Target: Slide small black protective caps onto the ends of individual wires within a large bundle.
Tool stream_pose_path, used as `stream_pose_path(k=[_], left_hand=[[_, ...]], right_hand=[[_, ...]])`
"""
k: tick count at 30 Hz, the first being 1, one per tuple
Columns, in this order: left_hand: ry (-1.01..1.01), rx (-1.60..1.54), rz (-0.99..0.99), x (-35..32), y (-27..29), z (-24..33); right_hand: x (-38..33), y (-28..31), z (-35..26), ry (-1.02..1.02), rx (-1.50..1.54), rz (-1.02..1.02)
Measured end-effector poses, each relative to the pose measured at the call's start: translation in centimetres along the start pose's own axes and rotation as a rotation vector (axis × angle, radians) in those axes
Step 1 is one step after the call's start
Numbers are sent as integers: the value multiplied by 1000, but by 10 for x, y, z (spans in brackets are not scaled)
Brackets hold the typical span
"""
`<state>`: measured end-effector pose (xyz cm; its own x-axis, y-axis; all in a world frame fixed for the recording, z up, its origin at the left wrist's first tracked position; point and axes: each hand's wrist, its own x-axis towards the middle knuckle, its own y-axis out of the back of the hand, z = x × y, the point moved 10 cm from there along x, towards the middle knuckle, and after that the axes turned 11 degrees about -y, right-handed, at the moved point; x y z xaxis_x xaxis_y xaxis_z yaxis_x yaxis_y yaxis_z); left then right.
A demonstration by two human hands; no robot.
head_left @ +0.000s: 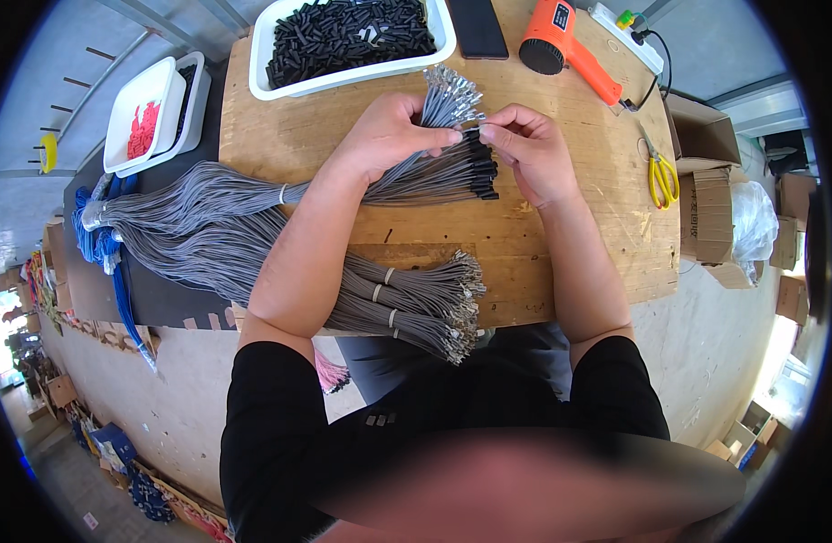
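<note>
**Some sleeved, many bare**

Several stages of the same work lie side by side on the wooden table (606,258). At its middle, toward the far side, the left hand (386,138) curls firmly round a bundle of grey wires (441,110), thumb pressed along it, the bare metal ends fanning out beyond the grip. Just to the right, the right hand (530,156) has its thumb and forefinger brought together in a pinch and seems to have hold of a single wire end; whether a sleeve is on it is too small to tell.

Below the held bundle, a row of wire ends fitted with black sleeves (482,172) lies on the wood. These look like the finished part. The ends in the left hand show bare metal, so this bundle appears only partly worked through.

More is left on the near side: wire bunches with white ties (393,303) reach the near edge, their metal ends uncovered as far as can be seen. Judging by them, much of the fitting remains undone.

Supply looks ample: a white tub (261,59) at the far side holds a heap of loose black tubes (348,45). An orange heat gun (550,43) lies at the far right with nobody touching it, and yellow-handled scissors (662,181) rest near the right edge.
</note>
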<state>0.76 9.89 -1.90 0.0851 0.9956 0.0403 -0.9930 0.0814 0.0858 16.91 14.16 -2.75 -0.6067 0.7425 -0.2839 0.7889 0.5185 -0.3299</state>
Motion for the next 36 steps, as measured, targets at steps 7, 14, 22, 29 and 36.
stream_pose_path(k=[7, 14, 22, 29, 36], left_hand=[[17, 83, 11, 1, 0, -5], [46, -37, 67, 0, 0, 0], [74, -86, 70, -1, 0, -2], [75, -138, 79, 0, 1, -7], [74, -164, 78, 0, 1, -6]], right_hand=[[3, -2, 3, -86, 140, -76], [12, 33, 16, -139, 713, 48], [16, 33, 20, -122, 628, 29], [10, 17, 8, -64, 299, 3], [1, -4, -2, -20, 121, -35]])
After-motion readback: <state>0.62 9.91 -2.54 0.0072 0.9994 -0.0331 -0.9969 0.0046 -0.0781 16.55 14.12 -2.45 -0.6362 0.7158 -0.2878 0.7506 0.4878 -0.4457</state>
